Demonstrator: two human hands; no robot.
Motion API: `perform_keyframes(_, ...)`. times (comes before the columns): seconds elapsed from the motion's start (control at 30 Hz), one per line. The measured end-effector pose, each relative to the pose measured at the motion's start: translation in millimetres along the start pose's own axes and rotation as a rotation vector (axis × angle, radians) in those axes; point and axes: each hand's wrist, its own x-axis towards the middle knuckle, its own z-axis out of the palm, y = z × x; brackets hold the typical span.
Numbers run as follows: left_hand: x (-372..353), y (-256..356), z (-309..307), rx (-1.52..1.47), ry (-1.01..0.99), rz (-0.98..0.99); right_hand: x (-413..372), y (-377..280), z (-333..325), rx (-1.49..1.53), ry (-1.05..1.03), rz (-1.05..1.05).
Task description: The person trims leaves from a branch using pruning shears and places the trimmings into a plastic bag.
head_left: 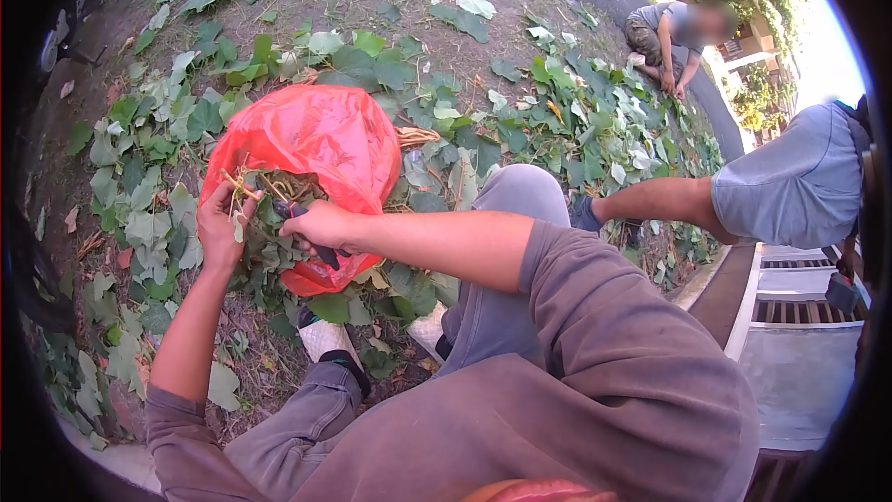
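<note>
A red plastic bag (325, 135) lies open on the ground, with cut stems and leaves (295, 188) in its mouth. At the bag's left edge my left hand (221, 228) is closed round a pale plant stem (243, 188). My right hand (319, 226) grips dark-handled pruning shears (327, 256) in front of the bag's opening, just right of the left hand. Green leaves hang between and below the two hands. Part of the shears is hidden by my right fingers.
Large green leaves (149, 232) cover much of the ground. A person (683, 28) crouches at the upper right. Another person's leg (660, 200) stands nearer on the right, beside a metal grating (804, 311). Dark wheel-like shapes edge the left side.
</note>
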Motion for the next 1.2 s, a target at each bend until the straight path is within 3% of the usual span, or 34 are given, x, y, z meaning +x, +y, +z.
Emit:
perform_keyframes(0.1, 3.2, -8.0, -4.8, -0.025, -0.035, 0.015, 4.2, 4.3, 3.1, 0.045, 0.023, 0.030)
perform_keyframes(0.17, 2.7, 0.0, -9.1, 0.039, 0.001, 0.010, 17.5, 10.1, 0.3, 0.096, 0.054, -0.097)
perform_keyframes(0.3, 2.6, 2.6, -10.7, 0.010, 0.048, -0.047, 30.4, 16.3, -3.1, 0.197, 0.059, -0.128)
perform_keyframes(0.37, 4.1, -1.7, -14.3, 0.075, -0.019, -0.122, 31.6, 21.4, -3.6, 0.168, 0.060, -0.100)
perform_keyframes(0.43, 8.0, -23.0, -13.8, 0.174, -0.092, 0.135, 29.1, 22.2, -1.2, 0.130, 0.054, -0.070)
perform_keyframes(0.57, 10.5, -26.7, -11.9, -0.039, -0.119, -0.043, 25.8, 22.7, -0.3, -0.010, 0.008, -0.066)
perform_keyframes(0.83, 14.6, -8.8, -22.6, 0.158, -0.210, -0.015, 23.4, 25.1, 1.8, -0.088, -0.035, -0.045)
perform_keyframes(0.93, 14.3, -14.4, -21.4, 0.051, -0.226, 0.008, 26.9, 26.7, 3.0, -0.053, -0.046, -0.034)
perform_keyframes(1.2, 15.2, -10.3, -29.6, 0.136, -0.164, 0.120, 25.7, 27.8, 5.3, -0.045, -0.017, -0.066)
